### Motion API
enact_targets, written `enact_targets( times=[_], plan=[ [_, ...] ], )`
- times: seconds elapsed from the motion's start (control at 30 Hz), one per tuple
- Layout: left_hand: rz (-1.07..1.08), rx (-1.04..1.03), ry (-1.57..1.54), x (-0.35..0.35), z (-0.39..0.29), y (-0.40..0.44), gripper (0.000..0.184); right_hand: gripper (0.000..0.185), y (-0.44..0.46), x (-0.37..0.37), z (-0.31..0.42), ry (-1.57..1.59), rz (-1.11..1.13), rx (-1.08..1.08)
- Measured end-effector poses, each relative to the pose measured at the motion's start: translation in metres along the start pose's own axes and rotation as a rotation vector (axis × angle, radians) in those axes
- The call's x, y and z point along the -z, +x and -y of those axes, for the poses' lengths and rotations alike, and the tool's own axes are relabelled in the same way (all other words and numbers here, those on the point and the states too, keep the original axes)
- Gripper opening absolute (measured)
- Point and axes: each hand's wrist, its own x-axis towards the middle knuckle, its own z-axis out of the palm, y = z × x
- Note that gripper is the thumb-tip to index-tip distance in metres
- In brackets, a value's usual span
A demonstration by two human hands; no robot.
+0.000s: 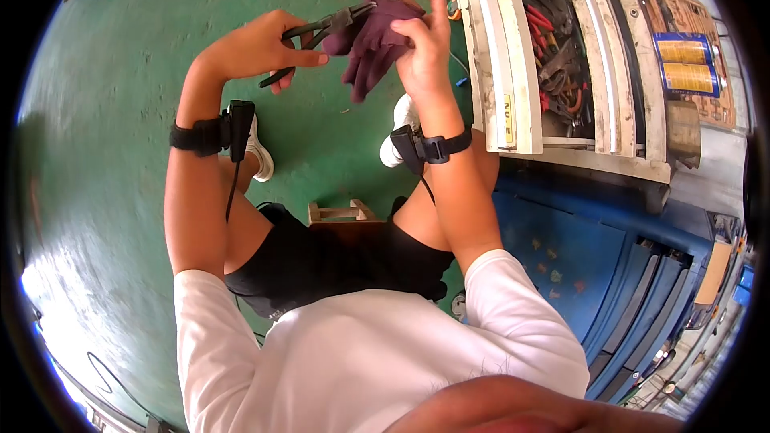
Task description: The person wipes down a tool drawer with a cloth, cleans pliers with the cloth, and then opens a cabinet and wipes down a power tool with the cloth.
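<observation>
My left hand (261, 48) is closed around the dark handles of a pair of pliers (341, 20). The jaws of the pliers meet a dark purple cloth glove (377, 44), whose finger-like parts hang downward. On the glove's other side, my right hand (425, 44) pinches its edge between thumb and fingers. Folds of the cloth partly hide the tips of the jaws. Both hands are held out in front of me, above the green floor.
To the right, an open drawer (504, 56) holds several tools, some red-handled. Two blue-and-yellow cans (688, 64) lie beyond it. A blue cabinet (553, 265) stands below. Between my legs is a small wooden stool (345, 212) on the green floor (120, 112).
</observation>
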Motion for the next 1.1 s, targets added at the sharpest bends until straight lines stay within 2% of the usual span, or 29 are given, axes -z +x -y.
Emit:
enact_targets(
  times=[0.13, 0.2, 0.3, 0.37, 0.47, 0.53, 0.57, 0.63, 0.77, 0.83, 1.03, 1.1],
  plan=[
    [-0.054, -0.042, 0.004, 0.004, 0.002, 0.004, 0.034, 0.045, -0.002, 0.000, 0.000, 0.100, -0.010, -0.067],
    [0.004, -0.044, 0.055, 0.001, 0.000, 0.004, 0.033, 0.043, 0.001, 0.001, -0.003, 0.070, 0.021, -0.035],
    [-0.026, -0.046, 0.048, 0.000, -0.001, 0.002, 0.034, 0.034, 0.001, 0.001, -0.003, 0.044, -0.005, -0.062],
    [-0.024, -0.044, 0.050, 0.002, 0.002, 0.003, 0.035, 0.029, 0.002, 0.006, -0.009, -0.218, -0.016, 0.004],
    [-0.046, -0.109, -0.009, 0.008, 0.017, 0.006, 0.040, 0.028, -0.002, -0.004, -0.004, -0.318, -0.021, 0.006],
    [-0.173, -0.120, 0.078, 0.013, 0.024, 0.012, 0.052, 0.029, 0.000, -0.006, -0.008, -0.308, -0.016, 0.019],
    [-0.178, -0.119, 0.077, 0.014, 0.028, 0.013, 0.052, 0.028, -0.001, -0.006, -0.008, -0.297, -0.027, 0.014],
    [-0.333, -0.191, 0.144, 0.014, 0.030, 0.014, 0.058, 0.028, -0.001, -0.008, -0.009, -0.286, -0.034, 0.010],
    [-0.419, -0.245, 0.297, 0.013, 0.031, 0.017, 0.051, 0.028, -0.001, -0.005, -0.014, -0.306, -0.041, 0.013],
    [-0.386, -0.153, 0.412, 0.011, 0.019, 0.010, 0.048, 0.028, -0.001, -0.007, -0.015, -0.301, -0.036, 0.018],
    [-0.390, -0.309, 0.418, 0.004, 0.033, 0.013, 0.038, 0.029, 0.000, -0.005, -0.017, -0.345, -0.098, 0.037],
    [-0.361, -0.291, 0.424, 0.002, 0.034, 0.014, 0.037, 0.028, -0.003, -0.004, -0.017, -0.335, -0.111, 0.040]
  ],
)
